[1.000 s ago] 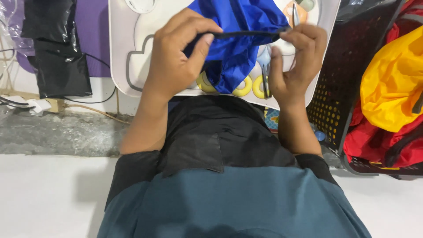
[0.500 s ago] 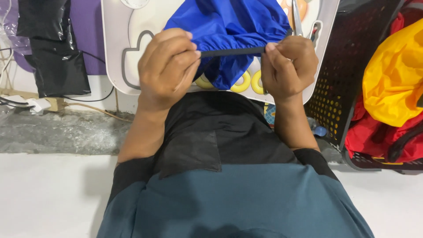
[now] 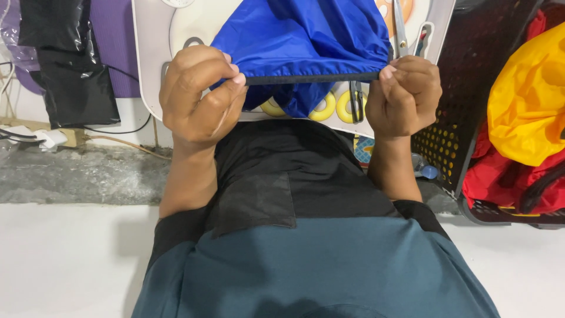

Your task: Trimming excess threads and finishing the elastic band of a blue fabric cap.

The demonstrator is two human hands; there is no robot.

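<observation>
A shiny blue fabric piece point(image 3: 306, 41) with a dark elastic edge point(image 3: 312, 78) hangs over a white board point(image 3: 150, 65). My left hand point(image 3: 197, 97) pinches the left end of that dark edge. The right end is gripped by my right hand point(image 3: 406, 97). The edge is stretched straight and taut between both fists. Below my hands lie my black and teal shirt point(image 3: 306, 235) and both forearms.
Scissors point(image 3: 400, 26) and yellow rings point(image 3: 321, 109) lie on the board. A black perforated basket point(image 3: 465, 118) at right holds yellow fabric point(image 3: 527, 100) and red fabric point(image 3: 500, 188). A black plastic bag point(image 3: 73, 82) and cables point(image 3: 35, 135) are at left.
Both hands have closed into fists on the dark edge and pulled it out straight. The view has shifted slightly, with the hands lower in the picture.
</observation>
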